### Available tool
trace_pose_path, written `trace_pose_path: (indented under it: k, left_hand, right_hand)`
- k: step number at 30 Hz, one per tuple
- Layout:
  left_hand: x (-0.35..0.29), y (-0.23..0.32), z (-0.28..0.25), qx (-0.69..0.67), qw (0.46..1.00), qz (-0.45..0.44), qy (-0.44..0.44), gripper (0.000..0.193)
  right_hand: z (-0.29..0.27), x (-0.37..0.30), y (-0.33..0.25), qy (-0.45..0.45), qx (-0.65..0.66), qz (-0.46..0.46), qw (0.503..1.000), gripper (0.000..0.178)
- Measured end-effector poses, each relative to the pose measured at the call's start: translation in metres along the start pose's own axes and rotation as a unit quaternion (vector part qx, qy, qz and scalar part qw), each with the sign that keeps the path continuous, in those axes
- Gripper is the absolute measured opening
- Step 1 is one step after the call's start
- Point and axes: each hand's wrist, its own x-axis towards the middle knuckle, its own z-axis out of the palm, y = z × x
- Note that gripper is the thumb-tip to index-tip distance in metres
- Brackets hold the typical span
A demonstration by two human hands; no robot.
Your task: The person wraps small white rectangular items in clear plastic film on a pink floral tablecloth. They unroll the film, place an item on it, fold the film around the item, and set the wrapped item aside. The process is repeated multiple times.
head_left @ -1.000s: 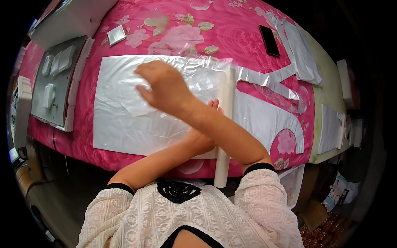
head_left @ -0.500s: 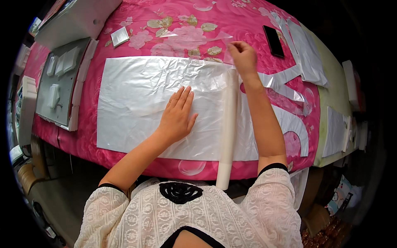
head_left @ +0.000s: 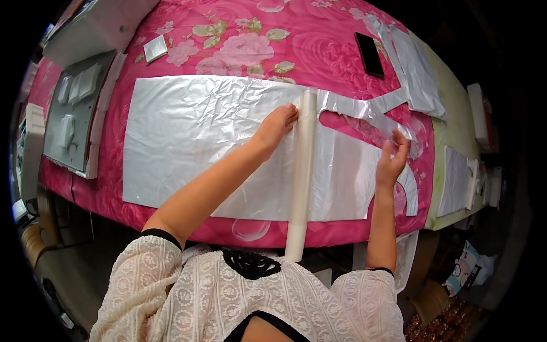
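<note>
A large silvery-white plastic bag lies flat on the pink flowered cloth, its loop handles to the right. Across it, running far to near, rests a long whitish roll whose near end juts past the table edge. My left hand is on the bag with its fingers stretched out against the left side of the roll, near the far end. Over on the right, my right hand hovers by the handle strip, fingers loosely bent and apart, with nothing visible in it.
A black phone lies at the far right, beside more folded silvery bags. Near the far left edge is a small square packet. A grey board with small white packets and a white box stand at the left.
My right hand has come nearer and to the right; the clear film it pinched is gone from view. My left hand has slid from mid-bag to the roll. The view has shifted slightly.
</note>
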Motion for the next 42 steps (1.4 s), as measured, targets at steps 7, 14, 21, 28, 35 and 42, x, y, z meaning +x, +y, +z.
trace_pose_path:
  k: [7,14,21,28,35,42]
  left_hand:
    - [-0.067,0.017,-0.029,0.046,0.998,0.034,0.000,0.060]
    - [-0.209,0.022,-0.131,0.136,0.979,0.086,0.126,0.049]
    - [-0.312,-0.002,-0.178,0.100,0.953,0.105,0.264,0.051]
    - [-0.335,-0.012,-0.165,0.229,0.911,0.136,0.314,0.038]
    - [-0.325,-0.009,-0.161,0.568,0.717,0.062,0.401,0.078]
    - [-0.331,0.002,-0.178,0.232,0.909,0.021,0.346,0.073]
  right_hand:
    - [0.029,-0.073,-0.064,-0.424,-0.026,-0.290,0.858,0.059]
    - [0.115,-0.095,-0.170,-0.564,0.055,-0.408,0.716,0.058]
    - [0.151,-0.108,-0.244,-0.542,0.293,-0.381,0.689,0.042]
    - [0.228,-0.102,-0.222,-0.512,0.051,-0.483,0.708,0.049]
    - [0.326,-0.160,-0.310,-0.470,0.047,-0.495,0.729,0.052]
    - [0.331,-0.188,-0.329,-0.316,0.233,-0.025,0.919,0.083]
